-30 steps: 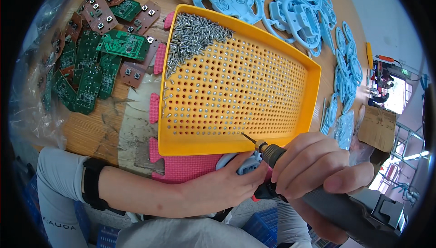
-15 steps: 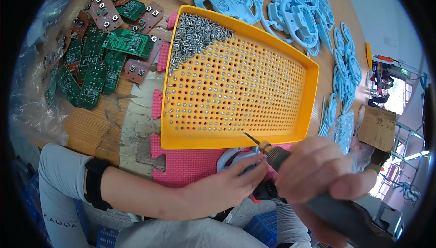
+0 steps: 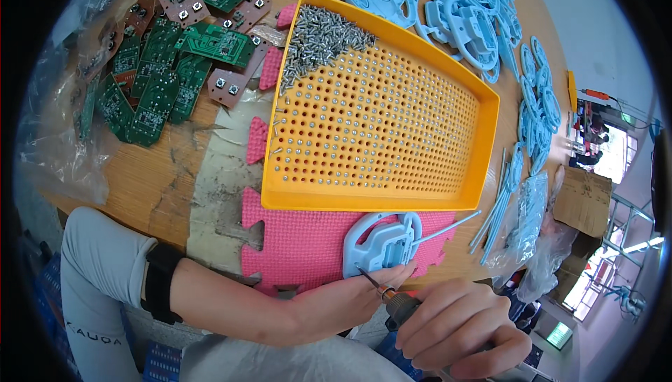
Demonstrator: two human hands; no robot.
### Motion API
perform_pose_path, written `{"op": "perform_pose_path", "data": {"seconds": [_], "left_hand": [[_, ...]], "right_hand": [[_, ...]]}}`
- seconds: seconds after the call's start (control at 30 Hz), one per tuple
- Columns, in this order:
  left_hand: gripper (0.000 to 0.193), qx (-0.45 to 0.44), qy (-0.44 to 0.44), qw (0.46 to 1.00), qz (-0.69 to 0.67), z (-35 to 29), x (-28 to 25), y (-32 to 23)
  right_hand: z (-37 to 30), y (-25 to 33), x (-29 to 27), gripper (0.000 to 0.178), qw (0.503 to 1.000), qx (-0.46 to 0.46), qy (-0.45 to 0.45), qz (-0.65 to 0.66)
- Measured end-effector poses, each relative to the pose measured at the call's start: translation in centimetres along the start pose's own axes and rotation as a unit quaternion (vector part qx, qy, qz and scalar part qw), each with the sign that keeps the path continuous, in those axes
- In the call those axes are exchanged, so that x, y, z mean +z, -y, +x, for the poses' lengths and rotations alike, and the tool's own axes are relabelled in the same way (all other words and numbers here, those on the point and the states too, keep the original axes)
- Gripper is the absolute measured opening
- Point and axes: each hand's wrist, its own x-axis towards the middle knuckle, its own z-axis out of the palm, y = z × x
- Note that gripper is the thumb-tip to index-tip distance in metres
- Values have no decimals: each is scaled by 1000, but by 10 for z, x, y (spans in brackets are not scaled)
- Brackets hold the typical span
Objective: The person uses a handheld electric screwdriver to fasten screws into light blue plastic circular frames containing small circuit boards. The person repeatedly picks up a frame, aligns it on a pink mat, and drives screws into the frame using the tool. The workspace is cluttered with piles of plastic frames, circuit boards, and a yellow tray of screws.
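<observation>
Circuit boards [image 3: 215,43] and a yellow screw tray [image 3: 364,201] crowd a wooden table [image 3: 143,189] near a cardboard box [image 3: 582,199]; the left hand [image 3: 346,306], grip hidden, touches a blue plastic part [image 3: 381,248] over pink matting [image 3: 301,245]; the right hand [image 3: 458,327] clutches a screwdriver [image 3: 401,306].

The person's left forearm [image 3: 234,305] slants rightward, the left hand [image 3: 353,299] stretched out beyond it, its grip hard to judge from this angle. The right hand [image 3: 462,329] curls in a fist-like grip nearby.

The casing [image 3: 381,248] and tray [image 3: 350,201] are smooth plastic; screws [image 3: 318,39], shiny metal; mat [image 3: 301,245], rough foam; tabletop [image 3: 143,182], wood.
</observation>
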Motion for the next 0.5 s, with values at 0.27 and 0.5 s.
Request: {"op": "perform_pose_path", "data": {"seconds": [0.27,0.5], "left_hand": [[46,-27,-50,997,-47,1,8,-3],[47,-62,-64,996,-4,-4,9,-3]], "right_hand": [[-5,-10,13,54,999,-18,-22,-23],[-20,-22,12,16,999,-50,-11,17]]}}
